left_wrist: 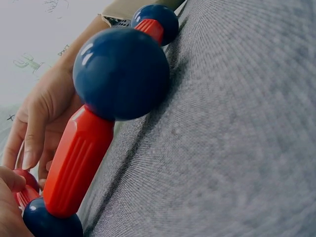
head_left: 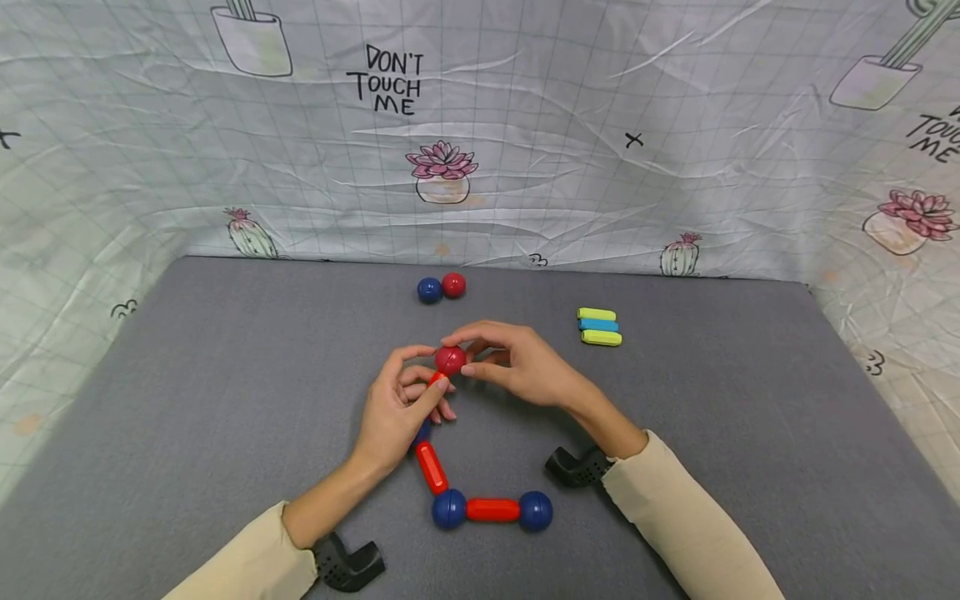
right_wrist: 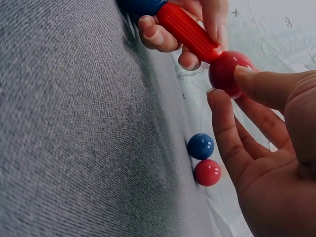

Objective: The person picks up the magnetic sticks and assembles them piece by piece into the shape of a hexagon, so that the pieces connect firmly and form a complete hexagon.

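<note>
My right hand (head_left: 528, 365) pinches a glossy red ball (head_left: 450, 360) between thumb and fingertips. That ball sits at the end of a red ribbed rod (right_wrist: 186, 30), which my left hand (head_left: 386, 417) grips, its thumb close below the ball. At the rod's other end is a blue ball (left_wrist: 52, 219), partly hidden by the left hand in the head view. From there the chain runs toward me: a second red rod (head_left: 431, 467), a blue corner ball (head_left: 449, 509), a third red rod (head_left: 492, 510) and a blue end ball (head_left: 536, 511).
Beyond the hands, a loose blue ball (head_left: 430, 290) and red ball (head_left: 453, 285) lie side by side on the grey tabletop (head_left: 262, 358). Yellow and blue short rods (head_left: 598, 326) lie in a row at the back right. A patterned cloth (head_left: 525, 167) hangs behind the table.
</note>
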A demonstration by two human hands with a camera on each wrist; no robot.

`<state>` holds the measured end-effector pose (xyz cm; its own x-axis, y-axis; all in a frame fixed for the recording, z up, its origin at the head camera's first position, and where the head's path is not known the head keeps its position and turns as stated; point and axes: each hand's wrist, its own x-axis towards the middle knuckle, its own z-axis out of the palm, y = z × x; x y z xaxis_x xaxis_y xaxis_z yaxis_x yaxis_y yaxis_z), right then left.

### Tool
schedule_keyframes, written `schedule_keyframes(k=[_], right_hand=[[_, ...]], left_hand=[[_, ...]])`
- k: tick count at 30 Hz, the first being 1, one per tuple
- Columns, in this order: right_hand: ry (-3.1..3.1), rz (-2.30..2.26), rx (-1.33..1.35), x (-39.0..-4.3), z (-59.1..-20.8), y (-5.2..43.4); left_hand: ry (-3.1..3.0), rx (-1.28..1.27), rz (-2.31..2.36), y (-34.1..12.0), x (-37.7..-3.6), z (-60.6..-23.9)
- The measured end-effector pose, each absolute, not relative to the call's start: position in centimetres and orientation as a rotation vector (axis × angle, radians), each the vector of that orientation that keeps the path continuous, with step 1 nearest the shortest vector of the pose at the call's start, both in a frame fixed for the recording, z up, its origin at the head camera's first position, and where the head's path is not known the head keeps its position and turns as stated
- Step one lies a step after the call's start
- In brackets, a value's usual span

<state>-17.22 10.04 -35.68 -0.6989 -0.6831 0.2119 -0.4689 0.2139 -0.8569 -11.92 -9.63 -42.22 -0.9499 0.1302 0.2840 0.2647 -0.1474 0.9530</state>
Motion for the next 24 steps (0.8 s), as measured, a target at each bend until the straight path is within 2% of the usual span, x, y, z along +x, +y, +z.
schedule_keyframes(k=[3,9,24], right_hand=[[2.257,-1.484,-1.083,-16.9,-34.9,10.0],[2.345,-1.479,-1.019,-17.9,-36.5,11.6],[2.764,-1.365,-0.793,-18.5,-36.8,20.7]], left_hand=[[-1.996,-0.464,-2.263,-9.7,-11.9,-42.2],[-1.994,-0.503,-2.254,-9.7,-11.9,-42.1],[-1.984,-0.542,-2.276,-9.6,-11.9,-42.2]])
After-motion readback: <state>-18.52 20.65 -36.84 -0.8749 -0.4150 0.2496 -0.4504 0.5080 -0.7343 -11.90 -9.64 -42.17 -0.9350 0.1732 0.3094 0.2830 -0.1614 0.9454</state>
